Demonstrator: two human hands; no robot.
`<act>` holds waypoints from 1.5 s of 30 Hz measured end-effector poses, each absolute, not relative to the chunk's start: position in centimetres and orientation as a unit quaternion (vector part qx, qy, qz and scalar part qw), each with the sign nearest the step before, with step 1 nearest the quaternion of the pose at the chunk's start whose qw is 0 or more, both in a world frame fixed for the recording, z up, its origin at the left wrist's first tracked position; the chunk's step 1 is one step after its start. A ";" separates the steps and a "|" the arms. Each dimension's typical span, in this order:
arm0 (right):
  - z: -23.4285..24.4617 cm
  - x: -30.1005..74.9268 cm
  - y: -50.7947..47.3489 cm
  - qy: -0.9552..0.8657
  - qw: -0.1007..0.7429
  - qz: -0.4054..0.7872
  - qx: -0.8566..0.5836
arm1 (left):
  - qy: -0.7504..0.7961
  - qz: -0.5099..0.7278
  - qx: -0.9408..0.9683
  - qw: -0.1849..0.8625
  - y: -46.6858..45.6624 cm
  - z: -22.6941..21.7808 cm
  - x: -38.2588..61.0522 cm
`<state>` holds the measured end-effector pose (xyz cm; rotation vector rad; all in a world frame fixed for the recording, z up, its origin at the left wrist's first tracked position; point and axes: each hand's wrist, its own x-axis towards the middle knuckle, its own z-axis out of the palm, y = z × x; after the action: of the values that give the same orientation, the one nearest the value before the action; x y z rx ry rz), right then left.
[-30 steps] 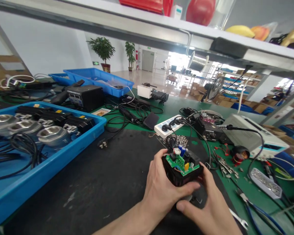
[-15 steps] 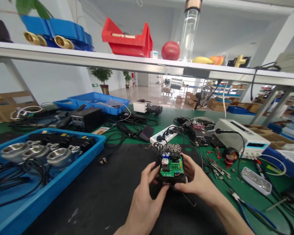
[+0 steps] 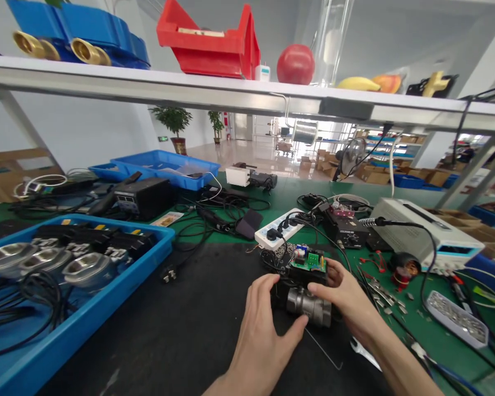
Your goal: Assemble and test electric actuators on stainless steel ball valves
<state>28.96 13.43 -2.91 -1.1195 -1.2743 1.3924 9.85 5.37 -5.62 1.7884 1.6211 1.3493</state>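
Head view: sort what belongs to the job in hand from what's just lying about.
Job in hand:
Valve, between the left hand and right hand
Board, just above it

Probably just lying about:
Red fruit, on the shelf
Banana, beyond it to the right
Red bin, left of the fruit
Potted plants, in the background

Left hand point(image 3: 260, 333) loosely cupped, thumb point(image 3: 294, 334) spread wide; right hand point(image 3: 348, 297) curled inward.

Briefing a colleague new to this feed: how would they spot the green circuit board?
From the near-left blue plastic tray, go right across the black mat to the bare left hand and right hand. Beside the right hand, the green circuit board sits atop a black housing. Blue cylinders and bright green set it apart from the grey metal fitting below.
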 end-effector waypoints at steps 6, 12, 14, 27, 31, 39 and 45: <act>-3.8 26.7 10.6 -0.521 0.468 0.445 -0.558 | 0.556 0.496 0.593 0.304 2.6 -6.0 12.2; -2.4 27.4 5.1 -0.659 0.389 0.407 -0.499 | 0.484 0.545 0.516 0.450 3.7 -4.5 10.5; -2.4 27.9 4.7 -0.683 0.372 0.403 -0.483 | 0.466 0.561 0.474 0.493 4.7 -4.3 9.2; -3.8 23.5 8.2 -0.634 0.427 0.510 -0.394 | 0.288 0.454 0.521 0.662 7.0 -1.1 3.1; -5.0 21.4 5.9 -0.577 0.475 0.487 -0.452 | 0.304 0.444 0.531 0.655 6.5 -0.6 0.7; -4.7 18.0 2.5 -0.591 0.481 0.403 -0.508 | 0.517 0.574 0.403 0.490 -0.4 -2.8 -0.1; -6.0 18.7 1.3 -0.658 0.477 0.359 -0.458 | 0.584 0.599 0.379 0.395 -1.1 -3.8 5.0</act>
<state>18.68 1.28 -5.96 -1.1184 -1.6085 0.8780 4.97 -1.10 -3.80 0.9624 1.4819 1.5193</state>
